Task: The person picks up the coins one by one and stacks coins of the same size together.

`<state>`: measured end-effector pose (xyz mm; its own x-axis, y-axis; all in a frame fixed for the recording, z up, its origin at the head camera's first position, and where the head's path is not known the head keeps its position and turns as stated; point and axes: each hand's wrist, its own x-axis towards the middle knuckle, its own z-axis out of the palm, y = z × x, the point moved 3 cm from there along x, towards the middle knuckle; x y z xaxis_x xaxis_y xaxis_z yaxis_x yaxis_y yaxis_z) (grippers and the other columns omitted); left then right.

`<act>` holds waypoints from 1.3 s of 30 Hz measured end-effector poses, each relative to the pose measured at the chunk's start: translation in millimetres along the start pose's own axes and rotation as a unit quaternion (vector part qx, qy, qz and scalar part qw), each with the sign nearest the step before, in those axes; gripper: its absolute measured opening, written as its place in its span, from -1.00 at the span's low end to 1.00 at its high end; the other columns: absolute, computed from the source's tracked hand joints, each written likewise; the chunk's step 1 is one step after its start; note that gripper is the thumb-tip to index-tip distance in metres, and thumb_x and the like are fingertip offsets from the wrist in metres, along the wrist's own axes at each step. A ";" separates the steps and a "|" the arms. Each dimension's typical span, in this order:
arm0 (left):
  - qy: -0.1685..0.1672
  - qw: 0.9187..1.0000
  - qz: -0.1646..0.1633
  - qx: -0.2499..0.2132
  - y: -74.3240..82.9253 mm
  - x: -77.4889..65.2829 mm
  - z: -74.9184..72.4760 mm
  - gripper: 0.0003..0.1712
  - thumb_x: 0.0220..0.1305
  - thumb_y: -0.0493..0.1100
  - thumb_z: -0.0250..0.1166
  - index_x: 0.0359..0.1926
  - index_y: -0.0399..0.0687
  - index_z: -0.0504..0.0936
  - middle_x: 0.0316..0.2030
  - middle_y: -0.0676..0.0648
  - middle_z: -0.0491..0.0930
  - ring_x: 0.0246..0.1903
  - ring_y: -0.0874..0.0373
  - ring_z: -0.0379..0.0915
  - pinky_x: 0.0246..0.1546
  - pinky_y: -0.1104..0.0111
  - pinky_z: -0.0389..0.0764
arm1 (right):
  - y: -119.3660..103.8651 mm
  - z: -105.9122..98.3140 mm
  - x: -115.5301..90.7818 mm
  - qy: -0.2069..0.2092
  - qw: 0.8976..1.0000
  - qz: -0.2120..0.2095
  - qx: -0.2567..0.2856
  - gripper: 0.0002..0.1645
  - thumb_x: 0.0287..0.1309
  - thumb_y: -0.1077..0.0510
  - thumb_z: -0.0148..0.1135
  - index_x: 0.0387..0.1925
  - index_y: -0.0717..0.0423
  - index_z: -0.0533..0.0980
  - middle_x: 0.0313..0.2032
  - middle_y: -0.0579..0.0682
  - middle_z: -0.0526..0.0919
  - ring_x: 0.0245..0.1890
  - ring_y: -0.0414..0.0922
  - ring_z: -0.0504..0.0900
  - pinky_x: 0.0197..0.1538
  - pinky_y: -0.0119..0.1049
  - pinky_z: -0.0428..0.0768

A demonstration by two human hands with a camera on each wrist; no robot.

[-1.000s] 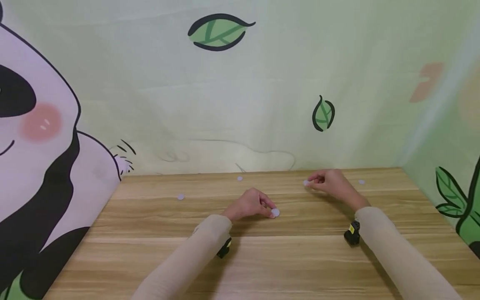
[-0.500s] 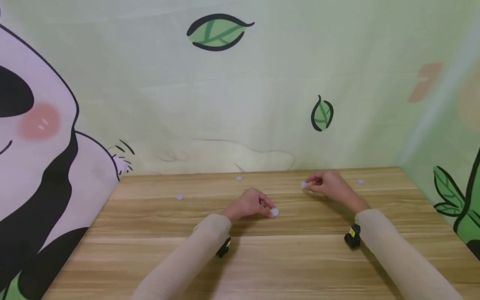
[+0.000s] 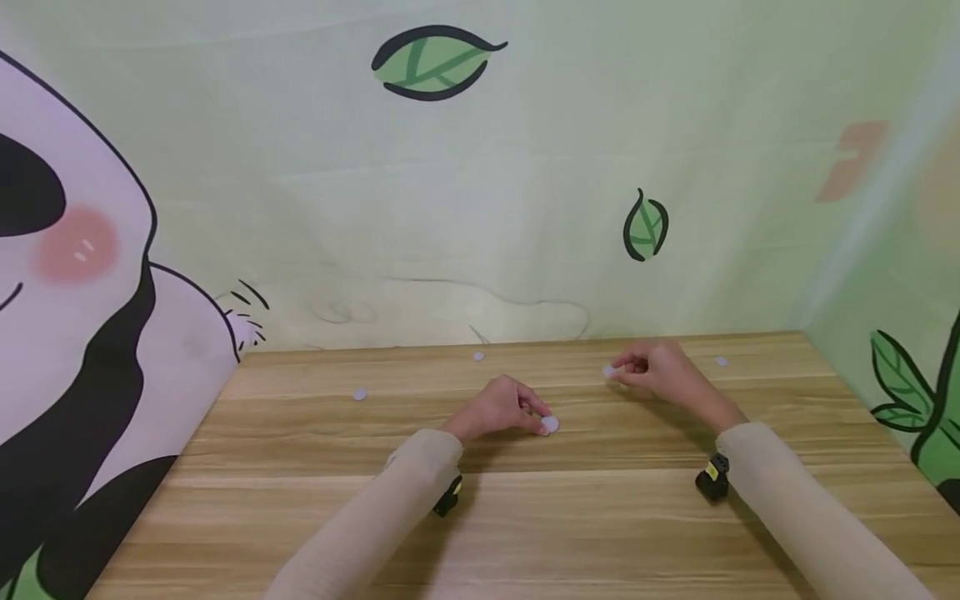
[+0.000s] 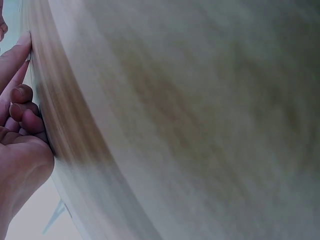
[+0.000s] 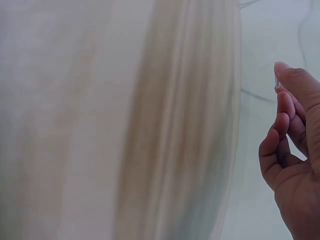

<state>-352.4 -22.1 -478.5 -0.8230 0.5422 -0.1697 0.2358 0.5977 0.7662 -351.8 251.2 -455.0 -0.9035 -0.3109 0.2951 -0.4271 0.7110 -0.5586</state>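
In the head view my left hand [image 3: 498, 408] pinches a small white disc [image 3: 551, 424] between thumb and fingertips, low over the wooden table [image 3: 480, 533]. Farther back and to the right, my right hand [image 3: 660, 368] pinches another white disc [image 3: 609, 372] in the same way. The right wrist view shows that disc edge-on as a thin clear-looking sliver [image 5: 277, 78] at the thumb tip, with the other fingers of the right hand [image 5: 295, 150] curled. At the left wrist view's edge, the left hand [image 4: 20, 145] appears only partly; its disc is hard to make out there.
More white discs lie on the table: one at left [image 3: 360, 394], one near the back edge [image 3: 478, 357], and one beyond the right wrist [image 3: 721, 362]. A pale green cloth backdrop [image 3: 525, 183] with a printed panda and leaves rises behind the table.
The right hand has dipped slightly with its disc, and its wrist has turned and shifted a little. My left hand stays in place, holding its disc. The head view has drifted slightly.
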 end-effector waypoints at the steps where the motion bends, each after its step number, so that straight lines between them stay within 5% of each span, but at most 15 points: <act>1: 0.000 1.000 0.000 0.000 0.4 -0.1 0.2 -0.83 0.04 -0.17 0.62 -0.30 0.03 0.84 -0.50 0.14 0.58 -0.44 0.30 0.31 -0.45 0.49 0.29 | 0.4 0.3 -1.1 -0.003 1.000 0.001 -0.002 -0.84 0.13 0.15 0.52 -0.30 0.16 0.73 -0.51 -0.12 0.59 -0.46 -0.22 0.44 -0.41 -0.42 0.44; 27: 0.000 1.000 0.000 -0.022 1.9 -1.6 1.2 -0.84 0.03 -0.23 0.62 -0.31 -0.02 0.84 -0.54 0.13 0.53 -0.46 0.30 0.29 -0.45 0.49 0.28 | -23.8 2.7 -15.0 -0.050 0.998 -0.023 -0.021 -0.82 0.12 0.12 0.53 -0.30 0.12 0.70 -0.50 -0.20 0.57 -0.46 -0.27 0.44 -0.41 -0.41 0.46; 39: 0.001 1.000 0.003 -0.009 2.3 -0.3 1.3 -0.84 0.04 -0.23 0.61 -0.31 -0.06 0.84 -0.51 0.14 0.54 -0.45 0.30 0.30 -0.45 0.50 0.29 | -35.0 6.1 -25.0 -0.103 0.994 -0.045 -0.013 -0.84 0.15 0.11 0.51 -0.32 0.10 0.71 -0.48 -0.21 0.58 -0.45 -0.29 0.45 -0.38 -0.41 0.48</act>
<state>-351.0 -20.1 -477.4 -0.8230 0.5442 -0.1630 0.2315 0.5833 0.7786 -314.5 230.2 -447.5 -0.8516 -0.4936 0.1766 -0.5070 0.6896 -0.5171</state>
